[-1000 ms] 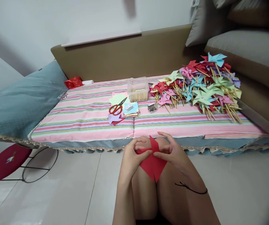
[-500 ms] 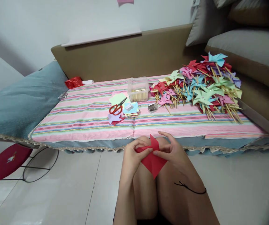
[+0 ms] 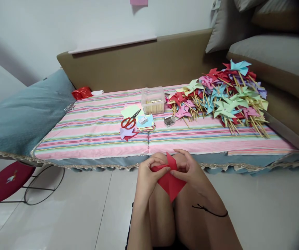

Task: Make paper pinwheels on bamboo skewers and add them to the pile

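A red paper (image 3: 172,185), cut and partly folded, is held above my knees. One pointed flap stands up at its top, and a wide corner hangs down. My left hand (image 3: 150,173) pinches it from the left with the thumb near its centre. From the right, my right hand (image 3: 188,170) grips the same paper, its thumb close to the other one and its index finger raised. Whatever lies under the thumbs is hidden. Beyond my hands, red-handled scissors (image 3: 129,122) rest on paper sheets beside a stack of coloured squares (image 3: 149,125).
Many paper pinwheels (image 3: 224,107) on sticks are heaped at the right of the striped cover (image 3: 87,121). A clear box (image 3: 153,100) holds sticks; a small open box (image 3: 169,121) of metal pieces lies nearer. A red stool (image 3: 9,180) stands at left.
The thumbs have shifted slightly on the red paper, the right one lower. The whole view has moved a little.
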Demonstrator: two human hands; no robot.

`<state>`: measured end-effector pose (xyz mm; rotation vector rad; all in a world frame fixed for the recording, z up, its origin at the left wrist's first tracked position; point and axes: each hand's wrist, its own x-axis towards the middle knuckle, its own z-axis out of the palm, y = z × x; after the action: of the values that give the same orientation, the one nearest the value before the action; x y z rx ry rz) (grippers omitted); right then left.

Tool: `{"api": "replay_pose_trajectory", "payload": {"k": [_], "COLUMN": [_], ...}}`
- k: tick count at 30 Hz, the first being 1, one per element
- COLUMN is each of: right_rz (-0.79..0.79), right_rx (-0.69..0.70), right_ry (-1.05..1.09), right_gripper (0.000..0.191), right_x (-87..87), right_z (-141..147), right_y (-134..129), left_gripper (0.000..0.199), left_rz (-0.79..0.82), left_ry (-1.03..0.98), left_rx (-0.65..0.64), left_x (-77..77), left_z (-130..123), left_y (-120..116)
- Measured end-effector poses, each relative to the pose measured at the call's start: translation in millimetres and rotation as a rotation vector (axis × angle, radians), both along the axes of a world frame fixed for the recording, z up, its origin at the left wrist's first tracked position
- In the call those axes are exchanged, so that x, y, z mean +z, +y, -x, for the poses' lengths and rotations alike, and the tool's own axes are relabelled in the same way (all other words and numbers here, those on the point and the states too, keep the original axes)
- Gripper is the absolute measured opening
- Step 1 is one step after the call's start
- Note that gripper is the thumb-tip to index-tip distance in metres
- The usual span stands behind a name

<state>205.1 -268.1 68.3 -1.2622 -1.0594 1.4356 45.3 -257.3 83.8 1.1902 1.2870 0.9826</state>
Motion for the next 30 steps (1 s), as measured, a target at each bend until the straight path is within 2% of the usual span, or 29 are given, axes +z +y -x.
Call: {"api": "replay_pose_trajectory", "payload": {"k": [3,6,9,13,17,22,30], "right_rz": [0.082,0.090,0.084,0.051,-0.001,-0.011,-0.016], "right_rx": [0.018,-0.151,-0.283,-0.345,-0.346,-0.270,-0.213], "right_ry": [0.144,0.227,0.257,0.278,0.241,0.226,0.220], "right_gripper": [0.080,0.088,0.089,0.086,0.084,0.084,0.083], "right_x": [-0.4,-0.2,0.0,0.8,2.5,4.3,3.4], "right_z": [-2.2,-4.8,-5.0,-0.5,3.8,7.0,7.8], "right_y": [0.1,2.2,4.3,3.7,1.4,1.3,-0.6], "left_gripper": [0.039,0.047,0.046,0.049,0.047,0.060,0.059], "left_rz": [0.036,0.090,0.126,0.103,0.079,0.051,0.076], "left_ry": [-0.134,-0.309,-0.438,-0.490,-0.423,-0.334,-0.410], "left_rx": [0.054,0.101,0.036,0.002,0.077,0.197,0.268], "left_x": [3.4,6.7,8.6,6.8,-1.0,-9.4,-6.9], "left_z": [1.5,2.3,-2.0,-15.6,-24.9,-25.7,-24.6], "left_y": [-0.1,-0.3,-1.5,-3.0,-1.7,1.2,0.1]}}
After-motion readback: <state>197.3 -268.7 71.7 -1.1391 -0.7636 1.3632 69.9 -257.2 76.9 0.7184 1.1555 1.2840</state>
